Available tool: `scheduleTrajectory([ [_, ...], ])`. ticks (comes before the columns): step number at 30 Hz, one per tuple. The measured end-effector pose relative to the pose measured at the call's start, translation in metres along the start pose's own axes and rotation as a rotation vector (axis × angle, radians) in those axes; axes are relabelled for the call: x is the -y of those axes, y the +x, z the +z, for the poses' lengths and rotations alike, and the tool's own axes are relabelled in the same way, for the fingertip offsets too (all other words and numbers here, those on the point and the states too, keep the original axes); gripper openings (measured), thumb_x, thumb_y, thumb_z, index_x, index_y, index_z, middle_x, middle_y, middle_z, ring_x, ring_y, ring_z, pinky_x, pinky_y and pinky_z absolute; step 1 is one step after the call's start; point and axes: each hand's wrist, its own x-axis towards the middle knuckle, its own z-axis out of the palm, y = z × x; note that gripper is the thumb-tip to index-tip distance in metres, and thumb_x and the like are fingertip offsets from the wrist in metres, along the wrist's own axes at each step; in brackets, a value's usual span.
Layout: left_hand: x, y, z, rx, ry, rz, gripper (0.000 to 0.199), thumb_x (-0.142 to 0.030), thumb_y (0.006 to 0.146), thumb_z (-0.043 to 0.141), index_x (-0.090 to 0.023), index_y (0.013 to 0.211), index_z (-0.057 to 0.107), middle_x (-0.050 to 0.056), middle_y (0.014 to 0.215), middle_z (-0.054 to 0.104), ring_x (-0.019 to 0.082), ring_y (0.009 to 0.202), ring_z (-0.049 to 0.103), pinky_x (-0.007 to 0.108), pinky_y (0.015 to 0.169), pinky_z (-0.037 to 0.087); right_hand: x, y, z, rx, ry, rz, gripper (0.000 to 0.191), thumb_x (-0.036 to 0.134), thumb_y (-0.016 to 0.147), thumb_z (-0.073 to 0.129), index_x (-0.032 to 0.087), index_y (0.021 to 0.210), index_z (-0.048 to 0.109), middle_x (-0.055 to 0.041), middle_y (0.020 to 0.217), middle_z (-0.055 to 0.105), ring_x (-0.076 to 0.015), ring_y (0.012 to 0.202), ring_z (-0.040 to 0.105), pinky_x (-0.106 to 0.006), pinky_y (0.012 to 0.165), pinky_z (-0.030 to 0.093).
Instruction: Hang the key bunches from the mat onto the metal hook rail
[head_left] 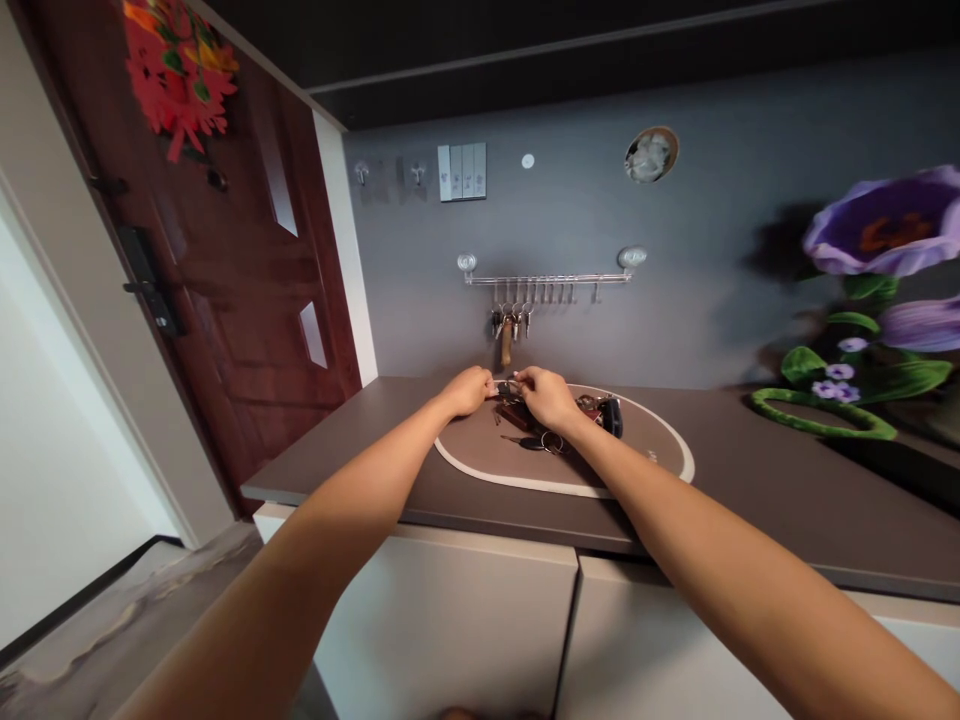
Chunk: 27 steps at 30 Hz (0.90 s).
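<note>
An oval brown mat with a pale rim lies on the dark counter, bearing a pile of keys and key rings. Over the mat's back left edge, my left hand is closed in a pinch near a small dark item. My right hand is closed on the other side of that item, above the pile. What each hand's fingertips grip is too small to make out. A black round-ended object sits at the pile's right. Several keys hang from a wall-mounted hook rail, behind the hands.
Purple artificial flowers and a green ring-shaped base stand on the counter at right. A dark red door is at left. An overhead cabinet spans the top. White cabinet doors are below.
</note>
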Motion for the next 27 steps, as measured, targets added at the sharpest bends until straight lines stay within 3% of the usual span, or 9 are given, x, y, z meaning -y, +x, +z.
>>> scheduleTrajectory([
  [3,-0.002,-0.001,-0.003,-0.049,-0.007,0.003,0.013,-0.015,0.073,0.045,-0.013,0.071,0.057,0.006,0.073,0.059,0.014,0.069,0.051,0.023,0.066,0.038,-0.002,0.001,-0.001,-0.024,-0.013,-0.003,0.02,0.013,0.075,0.047,0.018,0.087,0.063,-0.0077,0.092,0.065,-0.0184,0.085,0.059,-0.028,0.077,0.042],
  [8,-0.003,-0.002,-0.008,-0.091,-0.135,-0.043,0.015,-0.012,0.075,0.039,-0.013,0.073,0.054,0.001,0.059,0.053,0.011,0.056,0.048,0.022,0.058,0.037,-0.002,0.001,-0.002,-0.046,-0.011,-0.024,0.019,0.013,0.075,0.048,0.019,0.086,0.062,-0.0073,0.09,0.065,-0.018,0.083,0.059,-0.027,0.076,0.041],
  [15,-0.008,0.002,-0.008,-0.186,-0.567,-0.108,0.009,-0.018,0.078,0.042,-0.013,0.075,0.049,-0.002,0.056,0.051,0.007,0.052,0.049,0.02,0.056,0.04,-0.001,0.001,0.0,-0.051,0.033,-0.096,0.018,0.02,0.075,0.05,0.016,0.089,0.06,-0.0087,0.091,0.063,-0.0177,0.082,0.057,-0.029,0.077,0.041],
  [21,-0.019,-0.002,-0.013,-0.134,-0.998,-0.126,0.006,-0.017,0.077,0.051,-0.011,0.077,0.049,-0.001,0.062,0.052,0.005,0.054,0.05,0.02,0.06,0.042,0.0,0.002,-0.001,-0.148,0.105,-0.13,0.025,0.027,0.074,0.052,0.016,0.096,0.056,-0.0075,0.091,0.06,-0.0145,0.078,0.055,-0.027,0.074,0.042],
  [27,-0.022,-0.005,-0.019,-0.051,-1.21,-0.14,0.014,-0.021,0.076,0.055,-0.01,0.084,0.053,-0.001,0.063,0.052,0.005,0.057,0.051,0.022,0.064,0.044,0.006,0.0,-0.006,-0.215,0.15,-0.135,0.018,0.027,0.074,0.05,0.017,0.089,0.056,-0.006,0.086,0.059,-0.0147,0.077,0.053,-0.028,0.073,0.041],
])
